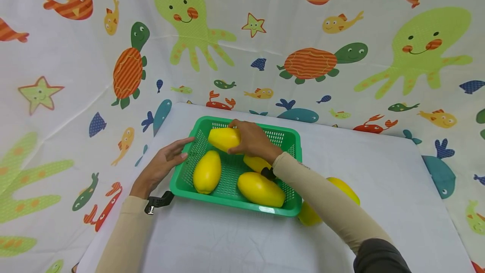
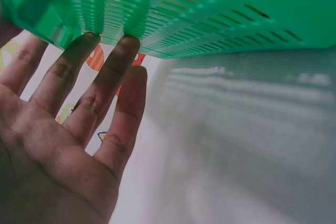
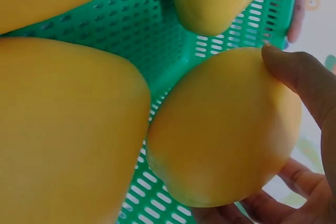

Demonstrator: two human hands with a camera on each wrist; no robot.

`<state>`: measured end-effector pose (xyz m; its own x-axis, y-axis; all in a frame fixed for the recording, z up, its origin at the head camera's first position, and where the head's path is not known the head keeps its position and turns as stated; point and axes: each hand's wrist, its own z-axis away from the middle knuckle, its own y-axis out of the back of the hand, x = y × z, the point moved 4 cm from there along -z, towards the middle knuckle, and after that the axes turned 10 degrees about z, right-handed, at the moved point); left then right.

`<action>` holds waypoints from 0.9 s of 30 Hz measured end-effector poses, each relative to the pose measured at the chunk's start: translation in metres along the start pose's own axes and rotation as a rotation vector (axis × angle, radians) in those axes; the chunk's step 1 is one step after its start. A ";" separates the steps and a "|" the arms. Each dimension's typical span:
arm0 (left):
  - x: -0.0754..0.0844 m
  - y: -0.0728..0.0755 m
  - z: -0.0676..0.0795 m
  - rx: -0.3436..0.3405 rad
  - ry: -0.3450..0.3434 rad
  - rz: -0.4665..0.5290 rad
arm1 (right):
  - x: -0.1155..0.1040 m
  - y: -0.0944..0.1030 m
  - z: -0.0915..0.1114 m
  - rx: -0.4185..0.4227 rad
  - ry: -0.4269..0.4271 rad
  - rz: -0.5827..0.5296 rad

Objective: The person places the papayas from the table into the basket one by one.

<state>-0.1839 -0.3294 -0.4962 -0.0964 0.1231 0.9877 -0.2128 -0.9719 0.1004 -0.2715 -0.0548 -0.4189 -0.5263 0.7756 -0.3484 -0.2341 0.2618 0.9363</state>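
A green plastic basket (image 1: pixel 235 206) with slotted walls stands on the white table and holds several yellow papayas. My right hand (image 1: pixel 254 138) grips one papaya (image 1: pixel 223 139) near the basket's back wall; in the right wrist view, thumb and fingers curve round this papaya (image 3: pixel 226 129). Below it in the basket lie a papaya (image 1: pixel 207 172) on the left and another papaya (image 1: pixel 261 189) at the front right. A further papaya (image 1: pixel 254 162) is partly hidden under my right wrist. My left hand (image 1: pixel 161 165) is at the basket's left side, its extended fingertips touching the wall (image 2: pixel 173 19).
Outside the basket, to its right, yellow fruit (image 1: pixel 342 188) lies on the table (image 1: pixel 394 180), partly covered by my right forearm. A sheet (image 1: pixel 235 87) printed with sea animals hangs behind and on the left side.
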 end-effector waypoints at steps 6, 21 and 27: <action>0.000 0.001 0.000 0.009 0.006 0.003 | 0.000 -0.006 -0.006 -0.003 -0.018 0.031; -0.003 0.001 -0.002 0.002 0.002 0.014 | -0.004 -0.024 -0.015 0.030 0.016 0.115; -0.002 0.001 -0.002 0.004 0.005 0.015 | -0.005 -0.027 -0.018 0.032 0.030 0.161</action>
<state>-0.1854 -0.3304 -0.4981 -0.1041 0.1099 0.9885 -0.2073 -0.9745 0.0865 -0.2774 -0.0763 -0.4434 -0.5791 0.7917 -0.1943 -0.1186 0.1540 0.9809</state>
